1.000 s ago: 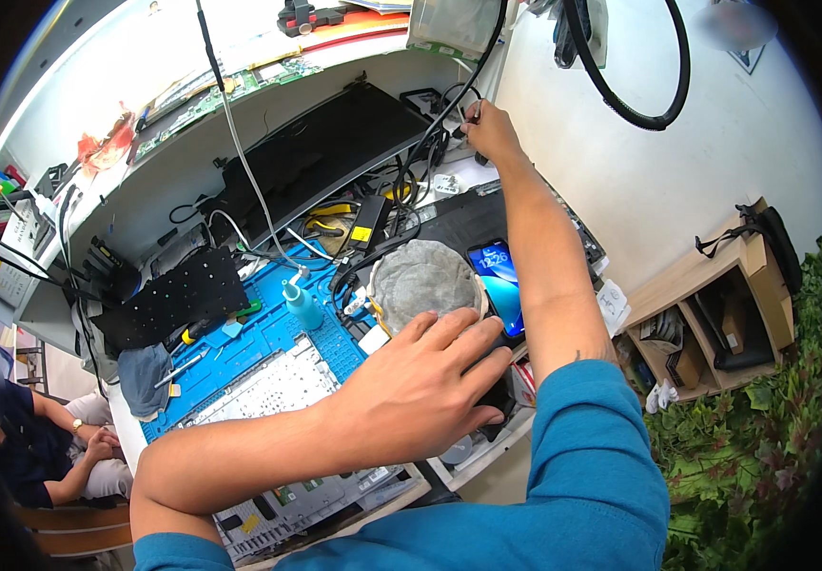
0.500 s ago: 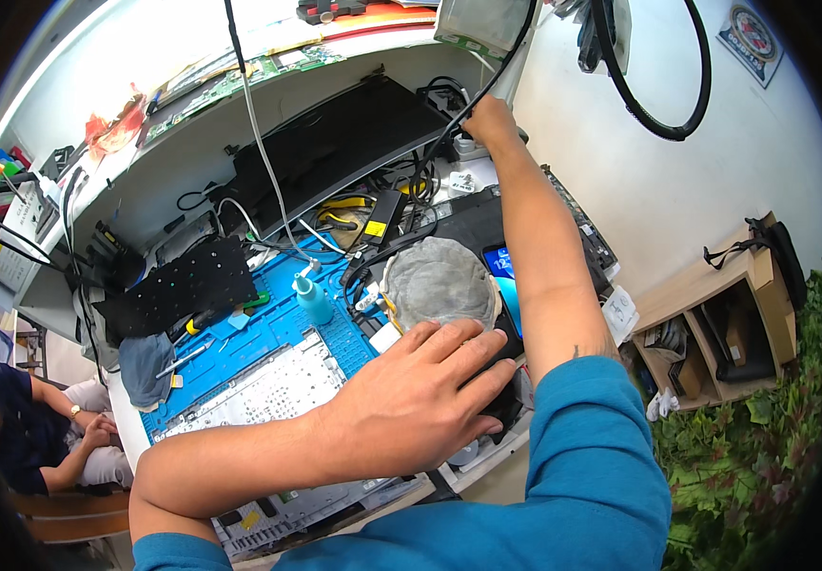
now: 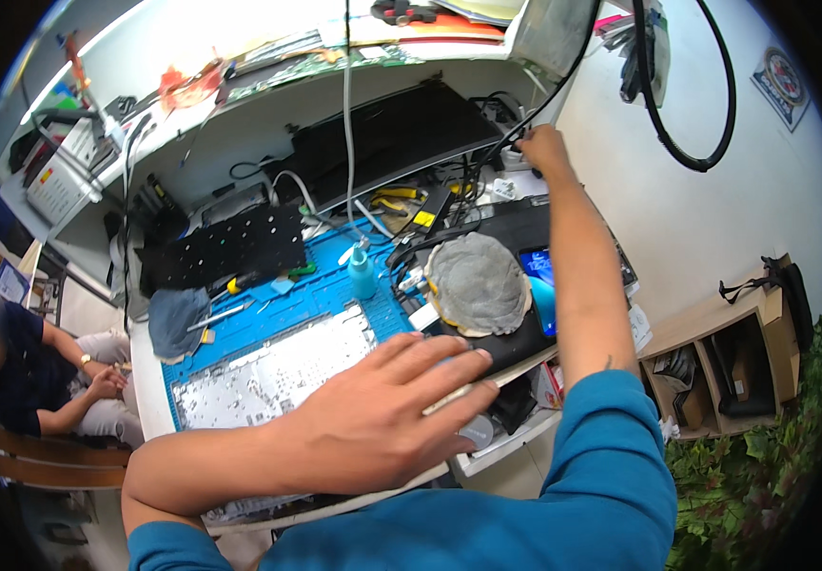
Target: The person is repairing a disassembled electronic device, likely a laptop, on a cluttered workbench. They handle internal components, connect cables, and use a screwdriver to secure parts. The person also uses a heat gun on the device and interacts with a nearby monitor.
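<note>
My left hand (image 3: 397, 409) is palm down with its fingers spread and nothing visible in them, over the front edge of the desk. Just beyond its fingertips a round grey cloth (image 3: 478, 285) with a pale rim lies on a flat black device (image 3: 516, 224). My right arm stretches across to the far right corner, where my right hand (image 3: 548, 152) is closed beside dark cables; what is in its fingers is hidden. A phone (image 3: 540, 285) with a lit screen lies partly behind my right forearm. A light blue squeeze bottle (image 3: 362, 274) stands left of the cloth.
A silver perforated panel (image 3: 268, 381) and a black sheet with holes (image 3: 230, 249) lie on the blue mat (image 3: 325, 262). Behind are a dark monitor (image 3: 397, 138) and tangled cables. Black cables hang overhead. A seated person (image 3: 59, 371) is at left; a wooden shelf (image 3: 725, 352) stands at right.
The view has shifted, so the desk sits further right in the picture. My left hand's fingertips, which overlapped the cloth, are now clear of it. My right hand stays at the far corner.
</note>
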Motion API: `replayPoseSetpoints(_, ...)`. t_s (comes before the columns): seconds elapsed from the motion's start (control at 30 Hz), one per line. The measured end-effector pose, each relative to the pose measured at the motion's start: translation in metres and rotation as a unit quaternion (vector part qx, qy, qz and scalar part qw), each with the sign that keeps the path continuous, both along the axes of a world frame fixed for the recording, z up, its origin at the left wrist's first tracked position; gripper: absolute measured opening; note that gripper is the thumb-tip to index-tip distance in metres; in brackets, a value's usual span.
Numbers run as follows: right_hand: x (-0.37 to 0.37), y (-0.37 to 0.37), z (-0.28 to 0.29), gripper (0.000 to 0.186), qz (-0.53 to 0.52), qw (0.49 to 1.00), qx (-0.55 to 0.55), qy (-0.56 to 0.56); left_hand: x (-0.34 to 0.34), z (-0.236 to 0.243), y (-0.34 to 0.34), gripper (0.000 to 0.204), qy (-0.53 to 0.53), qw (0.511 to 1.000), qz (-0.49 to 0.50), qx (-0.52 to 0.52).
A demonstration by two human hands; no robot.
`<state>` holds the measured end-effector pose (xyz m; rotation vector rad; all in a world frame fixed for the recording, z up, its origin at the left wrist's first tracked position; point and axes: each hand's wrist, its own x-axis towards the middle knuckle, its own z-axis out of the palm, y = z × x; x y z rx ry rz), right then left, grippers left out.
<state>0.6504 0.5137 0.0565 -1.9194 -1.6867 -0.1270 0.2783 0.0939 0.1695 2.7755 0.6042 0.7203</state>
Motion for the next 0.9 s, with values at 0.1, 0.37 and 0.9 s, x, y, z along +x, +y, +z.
replayPoseSetpoints(0.1,0.0,-0.027,0.023,0.04,0.079,0.994,-0.061,-0.052,-0.043,0.007,-0.019,0.053,-0.005,0.996,0.086,-0.019)
replayPoseSetpoints(0.37,-0.069,-0.282,0.075,0.032,0.243,0.97,-0.016,0.026,-0.206,-0.014,-0.065,0.04,-0.065,0.901,0.43,0.004)
replayPoseSetpoints(0.9,-0.207,-0.438,0.015,0.027,0.37,0.906,-0.141,0.153,-0.314,-0.132,-0.131,0.042,-0.159,0.717,0.61,-0.297)
